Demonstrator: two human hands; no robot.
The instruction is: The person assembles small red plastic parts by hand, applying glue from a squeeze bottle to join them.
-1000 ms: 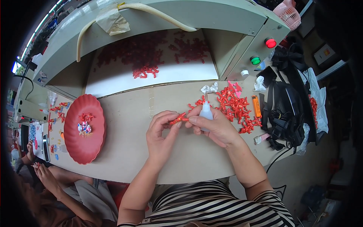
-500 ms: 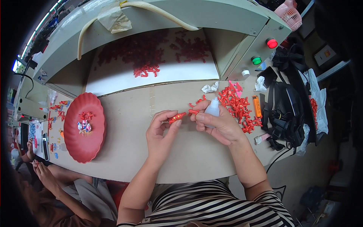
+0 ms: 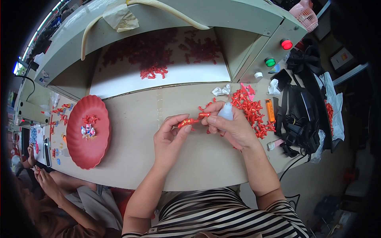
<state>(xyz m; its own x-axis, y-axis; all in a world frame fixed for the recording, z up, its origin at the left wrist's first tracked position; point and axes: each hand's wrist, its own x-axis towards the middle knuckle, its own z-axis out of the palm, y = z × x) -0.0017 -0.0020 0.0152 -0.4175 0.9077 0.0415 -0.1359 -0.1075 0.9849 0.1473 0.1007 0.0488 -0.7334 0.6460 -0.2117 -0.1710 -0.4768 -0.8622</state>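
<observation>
My left hand point(image 3: 170, 135) pinches a small red figurine part point(image 3: 187, 122) with gold marks between thumb and fingertips. Close by, my right hand point(image 3: 232, 127) grips a small translucent squeeze bottle point(image 3: 226, 112) in its palm, nozzle upward. The fingertips of that hand also pinch a smaller red piece point(image 3: 203, 115). The two red parts meet or nearly meet end to end; I cannot tell if they touch. Right of my hands lies a heap of red figurine parts point(image 3: 250, 107), with a few loose ones partly behind my right fingers.
A red scalloped tray point(image 3: 75, 146) at the left holds several small figures. Behind the table, a grey cabinet point(image 3: 246, 59) contains many red parts on a white board. Right are an orange stick-shaped packet point(image 3: 270, 110), crumpled tissue point(image 3: 221, 90) and a black bag point(image 3: 299, 107). Someone works far left.
The part in my left hand has tilted flatter and come closer to the piece in my right hand. The bottle has shifted slightly right with the right hand's fingers.
</observation>
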